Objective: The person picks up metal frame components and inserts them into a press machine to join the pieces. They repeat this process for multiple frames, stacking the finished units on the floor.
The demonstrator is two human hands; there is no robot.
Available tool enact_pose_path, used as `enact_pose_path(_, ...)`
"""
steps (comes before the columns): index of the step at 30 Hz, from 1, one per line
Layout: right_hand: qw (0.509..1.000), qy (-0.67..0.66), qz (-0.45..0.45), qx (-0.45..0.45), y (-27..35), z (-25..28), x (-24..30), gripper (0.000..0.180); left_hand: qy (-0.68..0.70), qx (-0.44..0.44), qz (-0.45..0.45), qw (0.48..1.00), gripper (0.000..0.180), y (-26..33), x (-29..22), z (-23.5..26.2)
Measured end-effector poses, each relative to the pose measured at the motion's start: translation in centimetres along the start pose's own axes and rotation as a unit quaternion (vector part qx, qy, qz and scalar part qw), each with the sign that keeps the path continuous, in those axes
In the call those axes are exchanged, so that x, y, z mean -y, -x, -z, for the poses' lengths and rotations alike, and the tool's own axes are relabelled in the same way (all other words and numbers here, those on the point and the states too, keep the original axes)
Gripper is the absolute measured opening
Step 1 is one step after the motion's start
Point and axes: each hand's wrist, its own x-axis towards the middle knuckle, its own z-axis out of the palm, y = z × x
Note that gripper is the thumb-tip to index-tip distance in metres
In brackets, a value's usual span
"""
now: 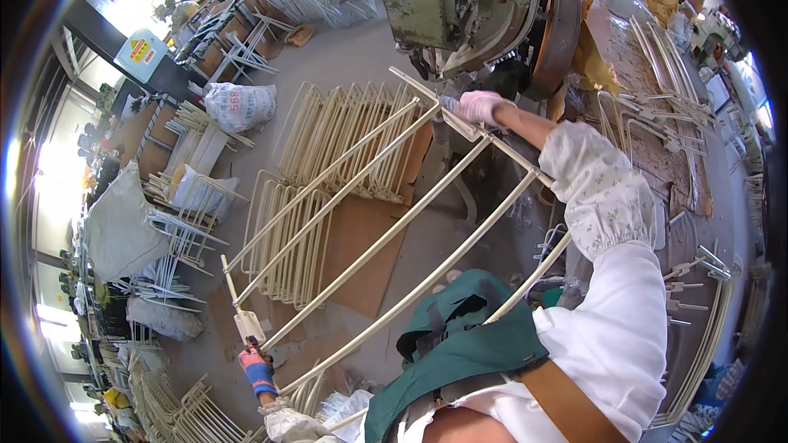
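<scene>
Because the cream frame (377, 244) slants from near left to far right, I have it supported at both ends. My left hand (259, 369) grips its near-left corner, fingers curled around the bracket (249, 326); my right hand (484, 107) clasps the far end near the machine (423, 12), though its fingertips are hidden. I judge this a steadying or turning step; the next move calls for firm grips and clearance above the stacked loops (353, 139).
</scene>
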Motion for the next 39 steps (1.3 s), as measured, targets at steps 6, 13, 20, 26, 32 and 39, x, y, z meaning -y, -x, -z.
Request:
enact_pose_path(6, 0.795, -0.602, -0.063, 0.039, 2.7, -6.7, 6.6, 0.030, 0.013, -0.055, 0.028, 0.998, 0.031, 4.8, -2.0, -3.1)
enact_pose_path(13, 0.685, -0.727, 0.031, -0.044, -2.7, -7.4, 7.1, 0.019, 0.065, 0.092, 0.242, 0.964, 0.048, 7.0, -3.8, -4.7)
enact_pose_path(20, 0.738, -0.661, -0.058, -0.117, -6.0, -10.0, 4.6, 0.034, -0.015, 0.171, -0.077, 0.982, 0.059, -3.4, 5.0, -8.6)
enact_pose_path(26, 0.624, -0.780, -0.005, -0.044, -3.5, -8.3, 7.1, 0.026, 0.060, 0.143, -0.047, 0.987, 0.026, -4.9, -1.2, -5.7)
enact_pose_path(32, 0.601, -0.797, -0.028, -0.049, -2.8, -7.1, 6.4, 0.022, 0.204, 0.273, -0.032, 0.940, 0.026, -2.1, -7.4, -3.8)
enact_pose_path(39, 0.658, -0.741, -0.090, -0.099, -2.9, -8.4, 7.3, 0.025, 0.088, 0.249, -0.048, 0.963, 0.025, -2.5, -9.4, -0.1)
